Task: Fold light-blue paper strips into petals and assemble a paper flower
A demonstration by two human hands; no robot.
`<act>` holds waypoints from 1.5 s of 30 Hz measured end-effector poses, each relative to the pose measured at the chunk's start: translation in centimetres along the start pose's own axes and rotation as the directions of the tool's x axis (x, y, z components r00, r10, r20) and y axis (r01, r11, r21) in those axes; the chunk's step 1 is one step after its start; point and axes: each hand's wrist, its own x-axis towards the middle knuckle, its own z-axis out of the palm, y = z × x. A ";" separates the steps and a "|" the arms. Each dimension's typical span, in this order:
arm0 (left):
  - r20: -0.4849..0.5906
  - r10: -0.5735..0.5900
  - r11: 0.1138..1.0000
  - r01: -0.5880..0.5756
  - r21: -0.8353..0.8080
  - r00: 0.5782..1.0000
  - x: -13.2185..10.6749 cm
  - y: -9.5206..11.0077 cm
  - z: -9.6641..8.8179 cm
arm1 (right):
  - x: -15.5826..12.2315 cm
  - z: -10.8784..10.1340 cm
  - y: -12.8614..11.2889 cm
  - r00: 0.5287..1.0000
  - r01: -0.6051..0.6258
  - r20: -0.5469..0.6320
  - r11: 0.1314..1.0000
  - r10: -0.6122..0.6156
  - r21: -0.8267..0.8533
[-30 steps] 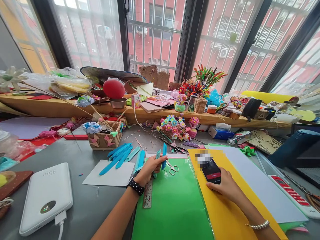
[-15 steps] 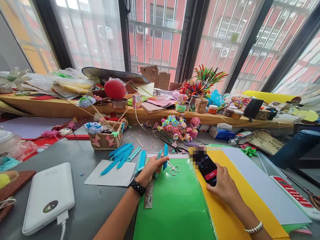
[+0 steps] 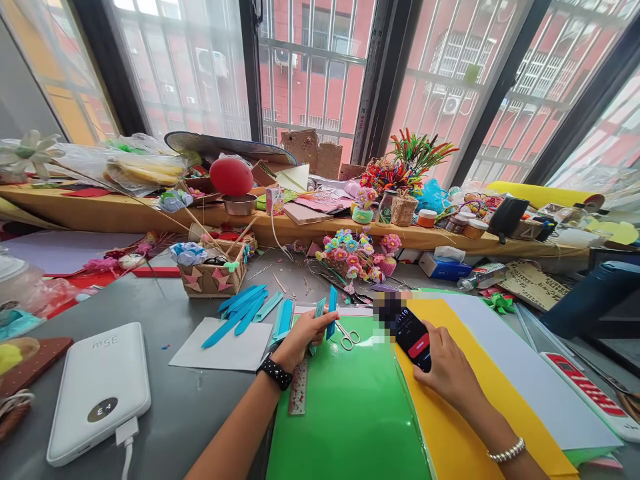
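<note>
My right hand [image 3: 447,370] is closed round a smartphone [image 3: 414,339] with a lit dark screen and a red button; its upper end is blurred out. My left hand [image 3: 301,337] pinches a folded blue paper strip [image 3: 332,312] upright, with more folded strips at its fingers. Just right of it lie small scissors [image 3: 349,337] on a green sheet [image 3: 355,407]. A patterned ruler [image 3: 299,390] sits below my left wrist. Several blue paper strips [image 3: 243,310] rest on a white sheet [image 3: 220,357] to the left.
A white power bank [image 3: 103,387] with a cable lies at left. Behind stand a woven basket [image 3: 215,279] and a cluster of small flowers [image 3: 350,255]. Yellow paper [image 3: 460,393] and a red-and-white power strip [image 3: 585,390] are at right. A crowded shelf [image 3: 300,232] runs below the windows.
The clock digits on the smartphone screen have advanced by one. The view has shifted very slightly; both hands keep their places and their holds.
</note>
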 end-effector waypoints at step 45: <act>-0.004 0.014 1.000 -0.014 0.008 1.000 0.2 -0.3 -0.1 | 0.1 -0.8 -1.5 0.986 0.048 -0.157 0.998 -0.056 -0.051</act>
